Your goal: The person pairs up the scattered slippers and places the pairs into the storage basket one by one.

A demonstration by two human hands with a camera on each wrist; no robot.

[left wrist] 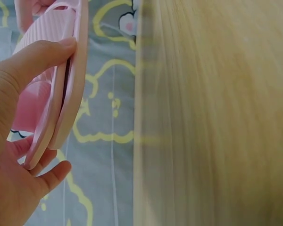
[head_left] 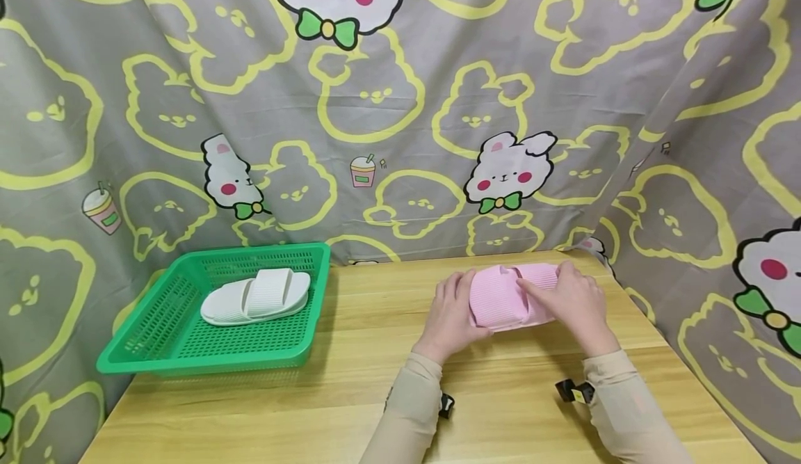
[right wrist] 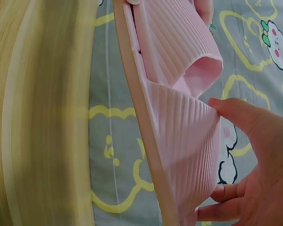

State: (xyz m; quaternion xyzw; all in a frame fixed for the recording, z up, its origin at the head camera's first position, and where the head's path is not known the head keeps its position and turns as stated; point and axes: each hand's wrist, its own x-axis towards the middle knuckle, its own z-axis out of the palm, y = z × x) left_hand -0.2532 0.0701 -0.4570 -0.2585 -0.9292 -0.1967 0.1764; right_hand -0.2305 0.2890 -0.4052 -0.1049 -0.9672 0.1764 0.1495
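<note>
A pair of pink slippers (head_left: pixel 499 302) with ribbed straps is held over the right part of the table, nested one into the other. My left hand (head_left: pixel 447 319) grips the left end; in the left wrist view its thumb (left wrist: pixel 49 51) lies along the edges of the two soles, with fingers around the far side. At the other end, my right hand (head_left: pixel 577 305) holds the pair, its thumb (right wrist: pixel 238 110) on a ribbed strap and fingers below. A narrow gap shows between the soles.
To the left, a green plastic basket (head_left: pixel 206 364) with mesh walls holds a pair of white slippers (head_left: pixel 228 302). The wooden table (head_left: pixel 375 353) ends at a grey patterned curtain (head_left: pixel 400 109) behind and at the right.
</note>
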